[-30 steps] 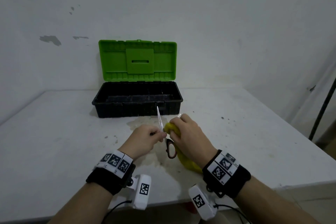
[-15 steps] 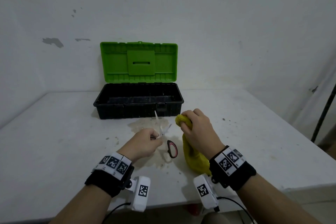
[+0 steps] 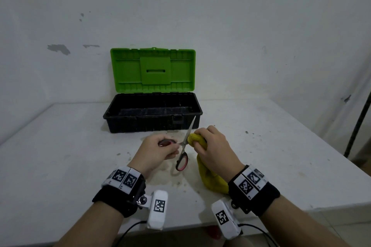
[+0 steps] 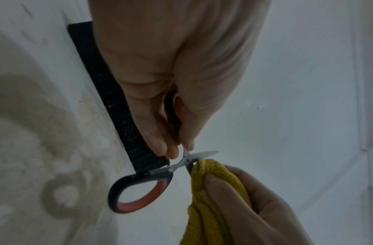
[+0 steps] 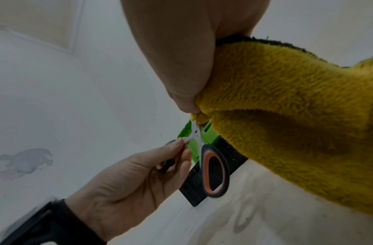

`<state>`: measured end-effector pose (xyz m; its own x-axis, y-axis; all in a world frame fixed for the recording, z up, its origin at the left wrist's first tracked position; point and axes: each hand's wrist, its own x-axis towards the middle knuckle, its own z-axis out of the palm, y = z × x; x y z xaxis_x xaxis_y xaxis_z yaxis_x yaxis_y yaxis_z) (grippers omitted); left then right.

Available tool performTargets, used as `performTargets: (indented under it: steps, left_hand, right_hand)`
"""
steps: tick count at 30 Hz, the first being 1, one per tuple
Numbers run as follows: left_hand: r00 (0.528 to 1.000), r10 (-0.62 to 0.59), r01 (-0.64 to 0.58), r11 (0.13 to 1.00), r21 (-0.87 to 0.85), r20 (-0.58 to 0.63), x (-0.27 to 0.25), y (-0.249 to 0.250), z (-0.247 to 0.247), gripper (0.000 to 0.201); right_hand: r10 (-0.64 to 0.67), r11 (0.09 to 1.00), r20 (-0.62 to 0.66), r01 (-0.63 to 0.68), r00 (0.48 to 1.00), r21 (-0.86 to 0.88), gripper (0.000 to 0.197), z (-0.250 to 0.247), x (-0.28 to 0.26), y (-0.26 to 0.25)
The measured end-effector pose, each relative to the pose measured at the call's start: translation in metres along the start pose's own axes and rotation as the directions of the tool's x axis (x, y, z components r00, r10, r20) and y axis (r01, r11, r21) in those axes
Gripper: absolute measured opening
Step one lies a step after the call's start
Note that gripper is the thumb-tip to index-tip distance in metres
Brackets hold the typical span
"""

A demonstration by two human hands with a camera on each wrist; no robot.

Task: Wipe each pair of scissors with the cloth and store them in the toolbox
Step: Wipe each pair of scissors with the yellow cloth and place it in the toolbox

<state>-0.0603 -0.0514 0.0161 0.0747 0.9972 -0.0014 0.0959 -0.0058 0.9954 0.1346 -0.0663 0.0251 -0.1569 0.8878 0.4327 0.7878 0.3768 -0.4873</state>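
Observation:
My left hand (image 3: 160,149) grips one handle loop of a black-and-orange pair of scissors (image 3: 183,153); its blades are spread apart. The other loop (image 4: 139,193) hangs free below. One blade points up toward the toolbox. My right hand (image 3: 210,144) holds a bunched yellow cloth (image 3: 197,140) around the second blade near the pivot (image 4: 187,161). The cloth's tail (image 3: 212,178) trails down to the table. In the right wrist view the cloth (image 5: 286,106) fills the right side, and the scissors (image 5: 212,169) show below it. The toolbox (image 3: 152,114) stands open behind, black tub and upright green lid (image 3: 152,70).
The white table (image 3: 60,156) carries a brownish stain and specks around my hands. Its front edge runs just below my wrists. A dark pole (image 3: 359,118) stands at the far right. The wall rises directly behind the toolbox.
The scissor blades have spread wider. My right hand with the cloth pulled away to the right, then came back onto a blade near the pivot. My left hand has shifted its hold on the handle.

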Motion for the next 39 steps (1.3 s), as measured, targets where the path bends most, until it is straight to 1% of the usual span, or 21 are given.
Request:
performTargets:
  steps: [2, 4, 6, 8, 13, 16, 18, 20, 22, 25, 28, 32, 35, 39]
  left_hand:
    - [0.999, -0.029, 0.026, 0.992, -0.124, -0.023, 0.0, 0.001, 0.001, 0.016]
    - [0.996, -0.08, 0.069, 0.962, -0.265, -0.03, 0.0, 0.003, 0.003, 0.014]
    - [0.991, -0.136, 0.123, 0.915, -0.385, -0.008, 0.0, 0.005, 0.006, 0.011]
    - [0.984, -0.17, 0.172, 0.866, -0.469, 0.047, -0.003, 0.007, 0.008, 0.014]
    - [0.97, -0.219, 0.242, 0.81, -0.535, 0.106, -0.005, 0.005, 0.01, 0.021]
    - [0.959, -0.247, 0.281, 0.793, -0.54, 0.137, -0.005, -0.002, 0.01, 0.015]
    - [0.955, -0.278, 0.287, 0.768, -0.572, 0.105, -0.005, -0.004, 0.011, 0.008]
    - [0.951, -0.302, 0.277, 0.747, -0.604, 0.063, -0.004, -0.006, 0.011, 0.005]
    - [0.959, -0.284, 0.245, 0.771, -0.588, 0.028, -0.003, -0.006, 0.011, 0.003]
    - [0.974, -0.221, 0.159, 0.826, -0.541, -0.05, -0.003, -0.006, 0.013, 0.012]
    - [0.973, -0.194, 0.097, 0.83, -0.549, -0.121, -0.004, -0.003, 0.016, 0.017]
    - [0.98, -0.122, 0.03, 0.873, -0.487, -0.158, -0.007, -0.001, 0.016, 0.018]
    - [0.983, -0.062, -0.014, 0.916, -0.401, -0.175, -0.01, 0.0, 0.018, 0.025]
    - [0.979, -0.042, -0.035, 0.927, -0.372, -0.197, -0.011, -0.002, 0.018, 0.023]
  right_hand:
    - [0.005, 1.0, -0.007, -0.005, 1.0, 0.014, 0.017, 0.0, 0.0, -0.001]
    - [0.005, 1.0, -0.017, -0.005, 1.0, 0.028, 0.018, 0.0, 0.0, -0.003]
    - [0.0, 0.999, -0.032, 0.001, 0.999, 0.034, 0.018, -0.001, 0.0, -0.005]
    - [-0.002, 0.999, -0.036, 0.003, 0.999, 0.04, 0.018, 0.0, 0.001, -0.007]
    - [0.009, 0.999, -0.023, -0.008, 1.0, 0.043, 0.018, 0.002, 0.001, -0.008]
    - [0.006, 0.999, -0.01, -0.005, 1.0, 0.052, 0.016, 0.003, -0.001, -0.009]
    - [-0.002, 0.998, -0.01, 0.002, 1.0, 0.055, 0.014, 0.003, -0.002, -0.009]
    - [-0.002, 0.998, -0.003, 0.002, 1.0, 0.055, 0.014, 0.003, -0.004, -0.01]
    - [-0.007, 0.999, 0.005, 0.007, 1.0, 0.046, 0.015, 0.003, -0.005, -0.011]
    - [-0.039, 0.999, 0.0, 0.039, 0.999, 0.026, 0.018, 0.002, -0.007, -0.017]
    - [-0.06, 0.998, -0.012, 0.06, 0.998, -0.004, 0.021, 0.002, -0.008, -0.025]
    - [-0.1, 0.995, -0.016, 0.099, 0.995, -0.021, 0.02, 0.004, -0.007, -0.035]
    - [-0.137, 0.989, -0.012, 0.137, 0.99, -0.053, 0.022, 0.01, -0.007, -0.042]
    - [-0.123, 0.987, 0.003, 0.122, 0.992, -0.105, 0.024, 0.015, -0.006, -0.043]
